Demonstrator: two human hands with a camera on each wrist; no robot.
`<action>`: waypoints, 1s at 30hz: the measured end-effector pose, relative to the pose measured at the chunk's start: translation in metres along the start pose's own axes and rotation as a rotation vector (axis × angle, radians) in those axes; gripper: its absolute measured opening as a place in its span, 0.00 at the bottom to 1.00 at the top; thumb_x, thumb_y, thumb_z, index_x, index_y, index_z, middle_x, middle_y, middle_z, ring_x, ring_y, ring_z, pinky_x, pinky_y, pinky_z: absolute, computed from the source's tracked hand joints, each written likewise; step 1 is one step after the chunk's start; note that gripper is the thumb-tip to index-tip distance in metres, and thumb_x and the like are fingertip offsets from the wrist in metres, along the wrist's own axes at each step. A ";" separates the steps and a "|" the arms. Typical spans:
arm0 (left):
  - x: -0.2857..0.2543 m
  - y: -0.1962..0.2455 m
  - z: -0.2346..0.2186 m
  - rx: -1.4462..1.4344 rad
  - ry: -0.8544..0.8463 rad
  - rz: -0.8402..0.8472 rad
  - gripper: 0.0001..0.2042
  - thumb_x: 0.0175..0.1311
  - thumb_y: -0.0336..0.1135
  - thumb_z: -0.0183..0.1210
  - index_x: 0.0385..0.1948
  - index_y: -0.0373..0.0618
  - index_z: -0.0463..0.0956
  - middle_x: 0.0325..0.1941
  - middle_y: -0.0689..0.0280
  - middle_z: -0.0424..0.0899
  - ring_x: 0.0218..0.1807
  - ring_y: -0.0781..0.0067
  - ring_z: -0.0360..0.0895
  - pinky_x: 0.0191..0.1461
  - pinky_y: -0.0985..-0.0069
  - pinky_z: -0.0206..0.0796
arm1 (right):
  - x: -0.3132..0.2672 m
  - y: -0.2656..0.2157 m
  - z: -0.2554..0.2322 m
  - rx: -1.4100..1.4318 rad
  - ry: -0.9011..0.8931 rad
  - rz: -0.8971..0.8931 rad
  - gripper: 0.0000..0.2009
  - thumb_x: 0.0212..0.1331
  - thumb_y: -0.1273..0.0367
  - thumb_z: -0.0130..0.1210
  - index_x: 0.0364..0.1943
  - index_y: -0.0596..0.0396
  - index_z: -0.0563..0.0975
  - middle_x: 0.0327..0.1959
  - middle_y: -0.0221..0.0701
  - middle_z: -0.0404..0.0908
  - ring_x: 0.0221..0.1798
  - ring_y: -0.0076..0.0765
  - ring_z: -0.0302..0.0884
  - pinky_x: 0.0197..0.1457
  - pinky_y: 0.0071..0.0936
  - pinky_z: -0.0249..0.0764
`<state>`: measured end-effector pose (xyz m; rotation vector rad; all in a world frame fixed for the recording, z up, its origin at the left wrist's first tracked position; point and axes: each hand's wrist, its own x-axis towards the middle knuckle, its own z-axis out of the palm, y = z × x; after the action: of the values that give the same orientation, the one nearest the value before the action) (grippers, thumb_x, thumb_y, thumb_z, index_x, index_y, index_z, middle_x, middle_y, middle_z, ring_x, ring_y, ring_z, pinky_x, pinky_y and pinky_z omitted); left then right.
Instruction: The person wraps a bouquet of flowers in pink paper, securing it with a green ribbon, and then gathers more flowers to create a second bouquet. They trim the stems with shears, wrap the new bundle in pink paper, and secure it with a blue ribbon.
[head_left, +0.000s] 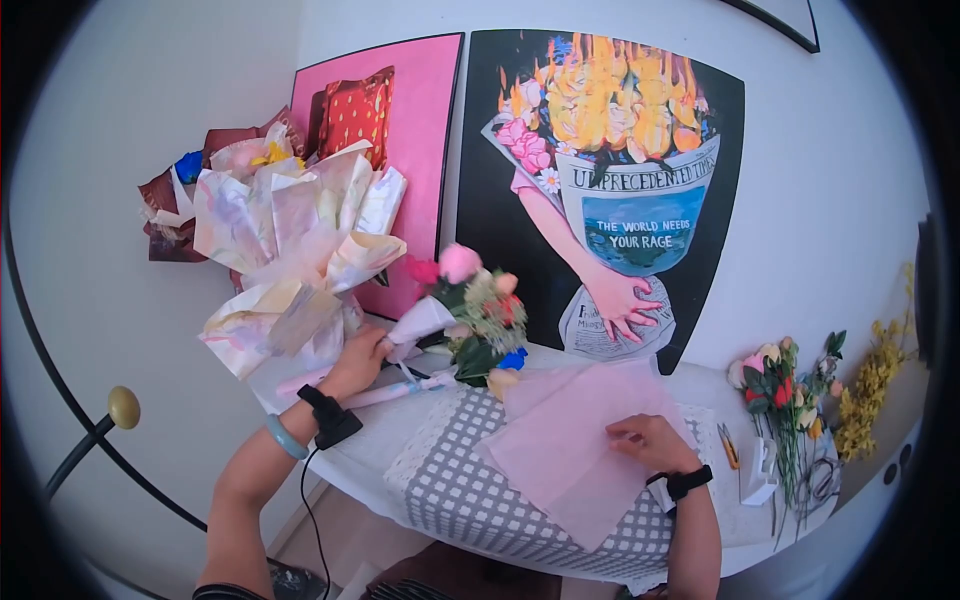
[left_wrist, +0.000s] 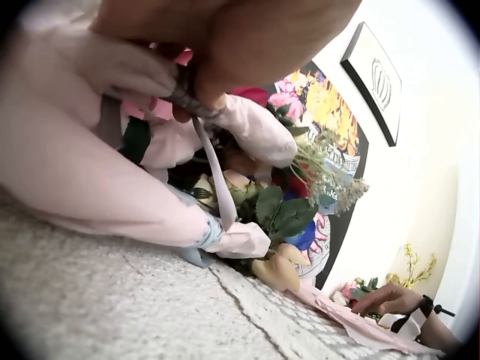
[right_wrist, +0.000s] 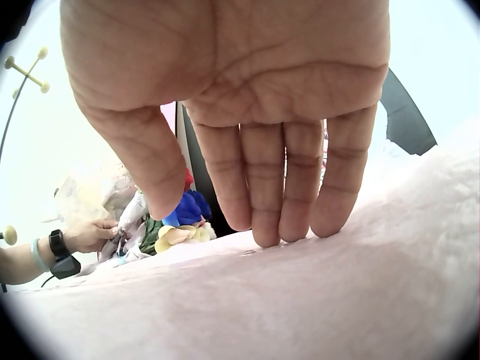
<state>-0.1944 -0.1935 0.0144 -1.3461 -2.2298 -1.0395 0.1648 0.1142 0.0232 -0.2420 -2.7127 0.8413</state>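
My left hand [head_left: 355, 365] pinches the tied neck of a small flower bundle in pale wrapping paper [head_left: 422, 318]. In the left wrist view, a grey ribbon [left_wrist: 214, 169] hangs down from under the fingers. A second pale-pink wrapped bundle [left_wrist: 112, 184] lies on the table just below that hand. Pink, red and blue flowers with green leaves [head_left: 485, 325] crowd around the wrapped blooms. My right hand [head_left: 655, 445] hovers low over a pink sheet of wrapping paper [head_left: 560, 470], fingers extended and bent slightly downward. Its fingertips [right_wrist: 266, 234] are right at the sheet's surface in the right wrist view.
A grey-and-white checked cloth [head_left: 460, 450] lies under the pink sheet. At the left stands a large paper-wrapped bouquet [head_left: 300, 210]. Loose flowers [head_left: 785, 390], orange-handled pliers [head_left: 728, 447] and a white box [head_left: 758, 475] lie at the right. Two pictures lean against the wall.
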 end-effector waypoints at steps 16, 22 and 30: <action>-0.013 0.046 -0.015 0.347 -0.239 -0.257 0.40 0.52 0.38 0.61 0.63 0.35 0.45 0.58 0.44 0.63 0.61 0.43 0.59 0.63 0.52 0.49 | -0.001 -0.002 0.000 0.005 0.016 -0.012 0.14 0.48 0.67 0.60 0.37 0.59 0.79 0.34 0.41 0.81 0.38 0.41 0.79 0.44 0.30 0.73; -0.020 0.099 -0.018 0.486 0.110 0.112 0.44 0.48 0.39 0.64 0.64 0.33 0.44 0.60 0.43 0.58 0.62 0.42 0.56 0.64 0.50 0.47 | 0.001 0.008 0.000 -0.093 -0.029 -0.113 0.13 0.51 0.68 0.57 0.39 0.60 0.79 0.38 0.40 0.81 0.39 0.40 0.78 0.44 0.29 0.74; -0.021 0.230 0.037 -0.093 -0.616 0.583 0.23 0.52 0.37 0.61 0.49 0.38 0.70 0.49 0.49 0.72 0.53 0.46 0.67 0.57 0.61 0.59 | 0.000 0.014 0.003 -0.060 0.020 -0.159 0.13 0.51 0.67 0.54 0.36 0.62 0.78 0.35 0.44 0.80 0.38 0.45 0.78 0.44 0.33 0.72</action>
<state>0.0181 -0.1143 0.0718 -2.4158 -1.9263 -0.5625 0.1648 0.1241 0.0123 -0.0455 -2.6985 0.7094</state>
